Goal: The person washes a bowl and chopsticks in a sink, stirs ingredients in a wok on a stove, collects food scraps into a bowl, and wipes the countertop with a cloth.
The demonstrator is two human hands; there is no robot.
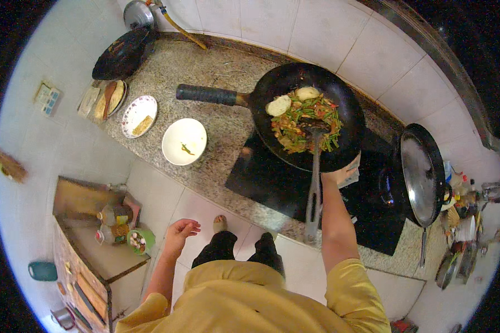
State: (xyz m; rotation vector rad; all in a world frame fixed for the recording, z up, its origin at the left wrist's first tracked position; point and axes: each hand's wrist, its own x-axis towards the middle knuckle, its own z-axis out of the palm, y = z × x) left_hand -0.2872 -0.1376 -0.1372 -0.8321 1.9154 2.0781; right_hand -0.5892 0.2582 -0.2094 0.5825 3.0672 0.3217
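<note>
My right hand [341, 172] is at the near right rim of a black wok [271, 79], with a light cloth [352, 178] under its fingers; the wok partly hides the grip. Cooked green vegetables with reddish bits [304, 125] and two pale round pieces [278, 105] fill the middle of the wok. A metal spatula [314, 179] rests in the food, its handle hanging over the rim towards me. The wok's wrapped handle [208, 94] points left over the counter. My left hand [183, 233] hangs over the floor, fingers loosely curled, holding nothing.
A white bowl [184, 141] with a green scrap and a patterned plate [139, 116] stand on the granite counter [216, 166]. The black cooktop [271, 175] lies below the wok. A lidded pan [421, 175] stands at right, near a blue flame. A side table with knives [87, 299] is lower left.
</note>
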